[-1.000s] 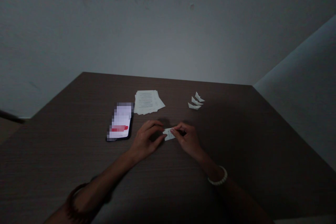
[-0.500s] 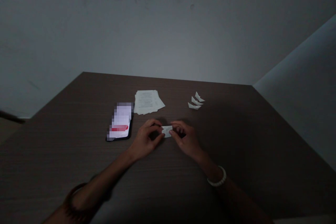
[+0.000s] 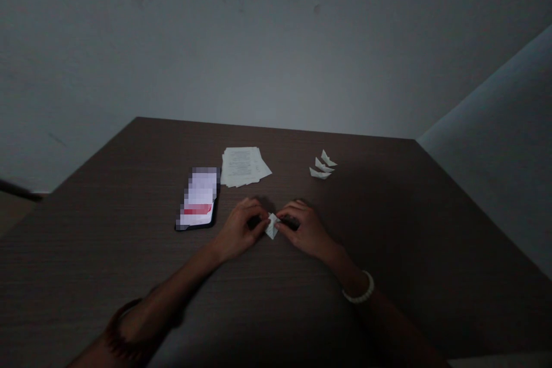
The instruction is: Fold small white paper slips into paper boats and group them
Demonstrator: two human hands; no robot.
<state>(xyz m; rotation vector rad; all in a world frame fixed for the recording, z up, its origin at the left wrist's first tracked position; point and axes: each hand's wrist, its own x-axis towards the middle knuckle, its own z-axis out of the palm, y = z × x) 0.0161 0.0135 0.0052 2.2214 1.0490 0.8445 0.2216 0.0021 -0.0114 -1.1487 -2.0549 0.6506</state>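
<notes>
A small piece of folded white paper (image 3: pixel 272 227) is pinched between my two hands just above the dark table. My left hand (image 3: pixel 242 224) grips its left side with thumb and forefinger. On the opposite side, the thumb and fingertips of my right hand (image 3: pixel 305 227) close on the paper. It now looks like a small diamond with a point toward me; part of its upper edge is covered by my fingertips.
Beyond my left hand lies a stack of printed paper sheets (image 3: pixel 244 167), with a lit phone (image 3: pixel 199 198) to its left. Several small folded paper boats (image 3: pixel 319 174) stand in a row at the right. The brown table (image 3: pixel 388 213) meets a grey wall behind.
The paper has gone from a roughly rectangular folded shape to a small diamond. My fingertips have drawn closer together around it. The stack, phone and boats have stayed in place.
</notes>
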